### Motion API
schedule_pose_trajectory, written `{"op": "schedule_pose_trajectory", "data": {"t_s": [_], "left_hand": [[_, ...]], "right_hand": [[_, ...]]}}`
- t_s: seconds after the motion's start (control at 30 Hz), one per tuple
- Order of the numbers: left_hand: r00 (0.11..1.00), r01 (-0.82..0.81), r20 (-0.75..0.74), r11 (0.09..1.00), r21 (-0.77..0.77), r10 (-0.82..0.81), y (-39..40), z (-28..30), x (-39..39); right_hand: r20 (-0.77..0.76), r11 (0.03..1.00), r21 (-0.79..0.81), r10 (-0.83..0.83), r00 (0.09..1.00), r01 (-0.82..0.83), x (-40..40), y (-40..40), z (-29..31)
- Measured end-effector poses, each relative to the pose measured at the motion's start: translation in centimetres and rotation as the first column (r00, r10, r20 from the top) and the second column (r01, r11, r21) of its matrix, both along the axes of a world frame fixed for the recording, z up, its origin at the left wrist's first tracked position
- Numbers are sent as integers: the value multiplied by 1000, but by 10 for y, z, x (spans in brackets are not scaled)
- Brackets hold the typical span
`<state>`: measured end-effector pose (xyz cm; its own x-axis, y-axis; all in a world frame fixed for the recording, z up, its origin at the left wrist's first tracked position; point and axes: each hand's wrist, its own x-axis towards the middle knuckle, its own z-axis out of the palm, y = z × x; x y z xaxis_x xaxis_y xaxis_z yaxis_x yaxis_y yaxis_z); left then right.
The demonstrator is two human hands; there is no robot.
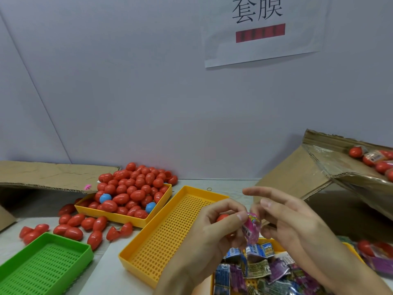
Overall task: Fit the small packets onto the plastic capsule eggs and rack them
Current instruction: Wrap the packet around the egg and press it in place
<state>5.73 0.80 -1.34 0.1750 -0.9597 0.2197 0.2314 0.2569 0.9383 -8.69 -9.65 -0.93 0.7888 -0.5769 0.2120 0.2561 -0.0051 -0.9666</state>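
Overhead, a wall sign reads "套膜". Left hand fingers grip a red egg; right hand pinches a pink packet against it, above the perforated yellow tray, packet print unreadable.

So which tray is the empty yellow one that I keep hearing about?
Start at the yellow tray heaped with red eggs near the wall. Lying at an angle just to its right, running toward the hands, is the long yellow tray. Unlike its neighbours, it shows only a bare floor of small holes.
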Motion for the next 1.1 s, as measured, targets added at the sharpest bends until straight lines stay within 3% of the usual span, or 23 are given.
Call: {"op": "schedule_pose_trajectory", "data": {"t_s": [0.4, 0.73, 1.1], "left_hand": [[998, -53, 23, 996, 69, 51, -1, 1, -4], [998, -46, 36, 996, 80, 44, -4, -1, -6], [997, -59, -47, 991, 117, 65, -6, -4, -6]], "right_hand": [[-256, 996, 73, -28, 966, 48, 3, 7, 4], [-318, 994, 100, 61, 946, -31, -2, 6, 3], [-296, 986, 162, 92, 951, -45, -4, 5, 4]]}}
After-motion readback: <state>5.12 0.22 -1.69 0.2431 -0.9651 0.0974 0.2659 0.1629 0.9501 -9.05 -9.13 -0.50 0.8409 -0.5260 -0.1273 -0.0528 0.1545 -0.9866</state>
